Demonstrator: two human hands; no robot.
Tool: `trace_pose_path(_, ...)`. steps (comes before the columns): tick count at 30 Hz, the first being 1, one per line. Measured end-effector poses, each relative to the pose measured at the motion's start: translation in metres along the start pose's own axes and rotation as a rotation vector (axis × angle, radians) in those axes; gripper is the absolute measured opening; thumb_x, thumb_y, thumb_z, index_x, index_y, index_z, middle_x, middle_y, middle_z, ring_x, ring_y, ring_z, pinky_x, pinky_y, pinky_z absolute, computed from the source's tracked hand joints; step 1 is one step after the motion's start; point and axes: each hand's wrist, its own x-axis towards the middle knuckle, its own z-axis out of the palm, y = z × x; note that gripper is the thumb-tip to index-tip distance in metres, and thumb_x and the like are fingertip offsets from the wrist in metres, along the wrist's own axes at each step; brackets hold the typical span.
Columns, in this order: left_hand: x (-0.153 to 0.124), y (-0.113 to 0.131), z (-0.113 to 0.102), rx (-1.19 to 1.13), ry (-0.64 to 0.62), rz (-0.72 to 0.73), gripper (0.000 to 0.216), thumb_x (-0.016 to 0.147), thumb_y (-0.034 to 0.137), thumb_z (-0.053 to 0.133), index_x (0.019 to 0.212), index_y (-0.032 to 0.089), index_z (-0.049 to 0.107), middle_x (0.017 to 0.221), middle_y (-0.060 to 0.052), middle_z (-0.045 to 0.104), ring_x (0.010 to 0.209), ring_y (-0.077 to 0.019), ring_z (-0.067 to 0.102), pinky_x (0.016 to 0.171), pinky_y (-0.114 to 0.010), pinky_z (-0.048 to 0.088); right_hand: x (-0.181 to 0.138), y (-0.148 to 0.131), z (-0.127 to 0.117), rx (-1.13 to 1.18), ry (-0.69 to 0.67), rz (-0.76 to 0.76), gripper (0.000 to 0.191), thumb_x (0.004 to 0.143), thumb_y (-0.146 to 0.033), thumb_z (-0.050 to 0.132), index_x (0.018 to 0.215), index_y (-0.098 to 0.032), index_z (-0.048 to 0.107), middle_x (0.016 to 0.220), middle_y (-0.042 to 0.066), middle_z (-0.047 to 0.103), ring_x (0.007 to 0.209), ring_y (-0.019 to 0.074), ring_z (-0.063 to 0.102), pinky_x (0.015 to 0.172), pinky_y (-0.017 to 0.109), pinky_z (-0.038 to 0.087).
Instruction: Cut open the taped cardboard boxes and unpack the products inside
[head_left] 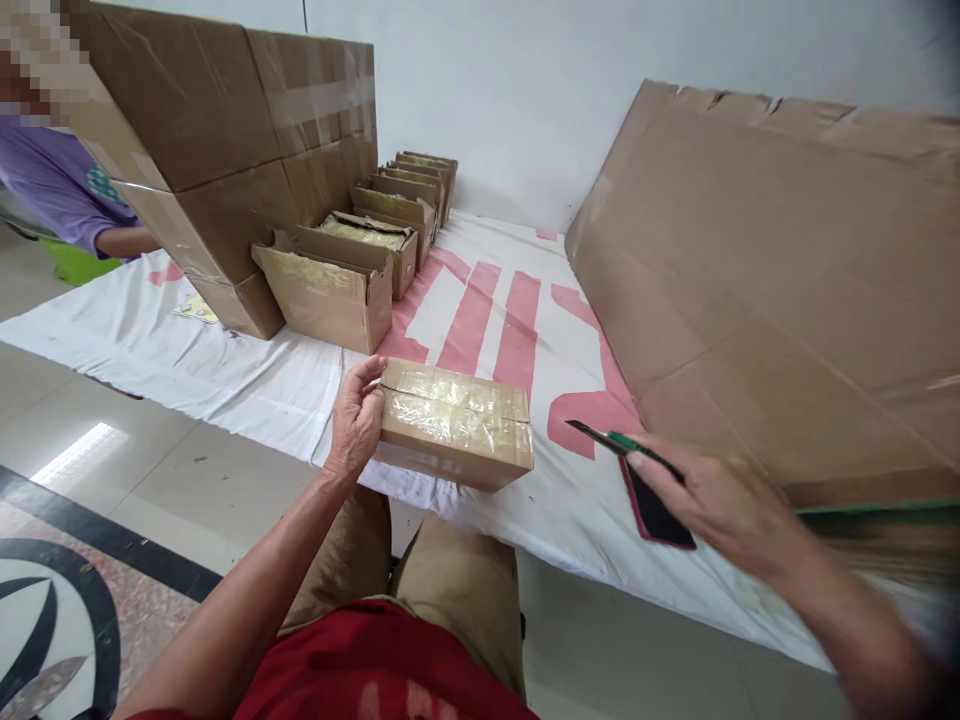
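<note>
A small cardboard box (457, 415) with shiny yellowish tape across its top sits at the table's front edge. My left hand (358, 415) grips its left end, thumb on the near side and fingers around the far corner. My right hand (705, 495) is closed on a green-handled utility knife (619, 438), its blade out and pointing left toward the box, apart from it. Beneath the right hand lies a dark phone with a red edge (660, 510), partly covered by the hand.
Opened small boxes (322, 300) stand in a row at the back left. Beside them rises a stack of large taped cartons (202, 110). A big cardboard sheet (795, 300) leans on the right. White-and-pink cloth (555, 530) covers the table. A person in a purple sleeve (52, 180) is behind the stack.
</note>
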Motion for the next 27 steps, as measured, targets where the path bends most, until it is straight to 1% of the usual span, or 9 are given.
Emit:
trace_pose_path(5, -0.018, 0.02, -0.021, 0.205, 0.012, 0.072, 0.043, 0.089, 0.032, 0.064, 0.131, 0.022, 0.061, 0.129, -0.01, 0.07, 0.123, -0.0272, 0.063, 0.111, -0.049, 0.046, -0.03, -0.021, 0.103, -0.124, -0.006, 0.041, 0.036, 0.095, -0.02, 0.047, 0.123, -0.013, 0.07, 0.104, 0.016, 0.076, 0.095, 0.0302, 0.071, 0.082, 0.042, 0.056)
trace_pose_path(8, -0.026, 0.028, -0.032, 0.292, -0.044, 0.113, 0.053, 0.085, 0.028, 0.066, 0.137, 0.022, 0.056, 0.121, -0.008, 0.071, 0.117, -0.0261, 0.065, 0.107, -0.049, 0.049, -0.027, -0.024, 0.132, -0.052, 0.021, 0.05, 0.032, 0.094, -0.027, 0.053, 0.117, -0.016, 0.071, 0.11, 0.017, 0.075, 0.1, 0.0334, 0.07, 0.083, 0.045, 0.055)
trace_pose_path(10, -0.028, 0.03, -0.032, 0.316, -0.062, 0.143, 0.057, 0.083, 0.026, 0.067, 0.139, 0.023, 0.054, 0.117, -0.006, 0.07, 0.113, -0.0241, 0.066, 0.106, -0.047, 0.05, -0.019, -0.025, 0.124, 0.113, 0.096, 0.055, 0.034, 0.095, -0.039, 0.054, 0.115, -0.019, 0.072, 0.116, 0.016, 0.074, 0.104, 0.0338, 0.07, 0.086, 0.047, 0.055)
trace_pose_path(14, -0.029, 0.025, -0.025, 0.239, -0.037, 0.155, 0.062, 0.082, 0.022, 0.066, 0.142, 0.023, 0.052, 0.107, -0.003, 0.066, 0.107, -0.0201, 0.064, 0.108, -0.044, 0.047, -0.001, -0.051, 0.074, 0.493, 0.196, -0.005, 0.04, 0.099, -0.05, 0.056, 0.125, -0.022, 0.067, 0.114, 0.011, 0.073, 0.096, 0.0257, 0.071, 0.084, 0.039, 0.057)
trace_pose_path(17, -0.034, 0.021, -0.032, 0.106, -0.062, 0.152, 0.062, 0.081, 0.018, 0.064, 0.142, 0.023, 0.054, 0.104, -0.003, 0.065, 0.11, -0.0208, 0.063, 0.11, -0.042, 0.045, 0.003, -0.079, 0.045, 0.605, 0.269, -0.172, 0.036, 0.098, -0.049, 0.061, 0.122, -0.024, 0.069, 0.119, 0.01, 0.072, 0.106, 0.0256, 0.069, 0.089, 0.038, 0.055)
trace_pose_path(19, -0.038, 0.022, -0.045, 0.017, -0.158, 0.145, 0.058, 0.082, 0.018, 0.062, 0.139, 0.023, 0.057, 0.1, -0.004, 0.066, 0.114, -0.023, 0.064, 0.11, -0.043, 0.045, 0.0, -0.091, 0.038, 0.661, 0.274, -0.306, 0.033, 0.103, -0.047, 0.052, 0.115, -0.026, 0.073, 0.115, 0.008, 0.073, 0.108, 0.0247, 0.068, 0.089, 0.038, 0.054)
trace_pose_path(21, -0.041, 0.025, -0.061, -0.018, -0.291, 0.156, 0.051, 0.085, 0.022, 0.059, 0.136, 0.023, 0.061, 0.1, -0.005, 0.069, 0.114, -0.0254, 0.064, 0.109, -0.044, 0.045, -0.003, -0.096, 0.036, 0.669, 0.247, -0.388, 0.037, 0.108, -0.04, 0.041, 0.105, -0.027, 0.075, 0.107, 0.005, 0.075, 0.1, 0.0219, 0.069, 0.086, 0.037, 0.052)
trace_pose_path(23, -0.042, 0.031, -0.071, 0.06, -0.381, 0.192, 0.042, 0.091, 0.027, 0.057, 0.131, 0.022, 0.065, 0.102, -0.007, 0.072, 0.113, -0.0269, 0.064, 0.107, -0.046, 0.046, -0.003, -0.1, 0.036, 0.583, 0.233, -0.426, 0.033, 0.107, -0.03, 0.045, 0.092, -0.025, 0.074, 0.098, 0.003, 0.076, 0.091, 0.0194, 0.069, 0.084, 0.037, 0.05)
trace_pose_path(27, -0.035, 0.043, -0.064, 0.448, -0.331, 0.452, 0.021, 0.095, 0.023, 0.061, 0.114, 0.023, 0.07, 0.091, -0.005, 0.074, 0.107, -0.0262, 0.065, 0.097, -0.043, 0.049, 0.01, -0.113, 0.03, 0.308, 0.235, -0.476, 0.021, 0.098, -0.019, 0.061, 0.078, -0.021, 0.067, 0.082, 0.002, 0.075, 0.075, 0.0181, 0.066, 0.072, 0.035, 0.047)
